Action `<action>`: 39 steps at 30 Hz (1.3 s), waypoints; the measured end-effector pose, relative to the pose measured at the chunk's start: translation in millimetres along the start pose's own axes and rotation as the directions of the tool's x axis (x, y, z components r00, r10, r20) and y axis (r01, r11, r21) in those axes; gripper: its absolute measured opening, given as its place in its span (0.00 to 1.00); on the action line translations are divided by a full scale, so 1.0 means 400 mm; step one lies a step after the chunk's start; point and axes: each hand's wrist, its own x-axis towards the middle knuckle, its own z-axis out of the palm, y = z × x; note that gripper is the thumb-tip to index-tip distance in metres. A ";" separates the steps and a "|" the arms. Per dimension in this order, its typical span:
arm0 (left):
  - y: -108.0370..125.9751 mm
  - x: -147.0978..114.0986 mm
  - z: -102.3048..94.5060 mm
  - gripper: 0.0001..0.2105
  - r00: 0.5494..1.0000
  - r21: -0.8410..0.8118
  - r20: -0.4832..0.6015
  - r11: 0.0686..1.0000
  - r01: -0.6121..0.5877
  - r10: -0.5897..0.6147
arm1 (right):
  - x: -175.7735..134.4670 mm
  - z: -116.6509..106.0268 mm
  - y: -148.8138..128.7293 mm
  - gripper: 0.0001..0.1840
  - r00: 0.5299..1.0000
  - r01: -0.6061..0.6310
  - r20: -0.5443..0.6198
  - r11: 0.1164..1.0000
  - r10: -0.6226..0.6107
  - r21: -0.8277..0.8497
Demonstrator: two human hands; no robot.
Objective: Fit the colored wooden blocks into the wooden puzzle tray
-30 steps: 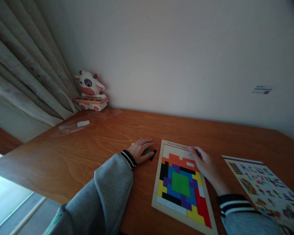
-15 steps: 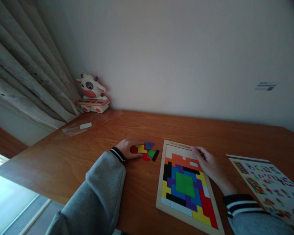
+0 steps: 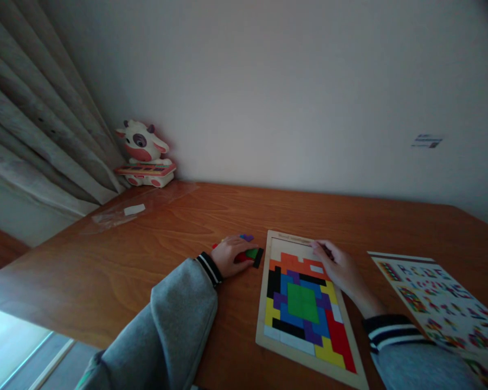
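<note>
My left hand (image 3: 232, 257) lies over a small heap of coloured puzzle pieces, its fingers stretched across them and its thumb apart. A green piece (image 3: 252, 253), a black piece (image 3: 258, 258) and a purple piece (image 3: 248, 237) show around it; the rest are mostly covered. To the right is a wooden puzzle board (image 3: 262, 325), largely filled with coloured block pieces. Its pale top strip holds none, and a small gap shows among the orange pieces (image 3: 290, 261). My right hand (image 3: 333, 265) is closed at the board's upper right corner, fingers bent over the frame.
A printed pattern sheet (image 3: 431, 292) lies right of the board. At the back left stands a cow-shaped toy keyboard (image 3: 144, 157), with a clear plastic bag (image 3: 114, 218) in front. A curtain (image 3: 44, 124) hangs at left, and a wall closes off the table's (image 3: 211, 203) back.
My left hand has moved right and now covers most of the pieces it was beside. My right hand remains at the board's corner. The whole view has shifted slightly.
</note>
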 end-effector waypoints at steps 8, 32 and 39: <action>0.016 0.006 0.014 0.23 0.986 -0.220 -0.082 0.968 0.121 -0.142 | 0.003 -0.001 0.000 0.23 0.999 0.036 -0.001 0.999 -0.036 -0.032; 0.060 0.132 0.105 0.11 0.964 -0.008 -0.228 0.990 0.141 -0.139 | 0.005 0.002 -0.009 0.22 0.995 0.098 0.024 0.995 -0.098 -0.029; 0.102 0.110 0.085 0.15 0.997 0.101 -0.034 0.993 -0.061 0.065 | 0.002 -0.001 -0.008 0.22 0.993 0.118 0.010 0.993 -0.117 -0.029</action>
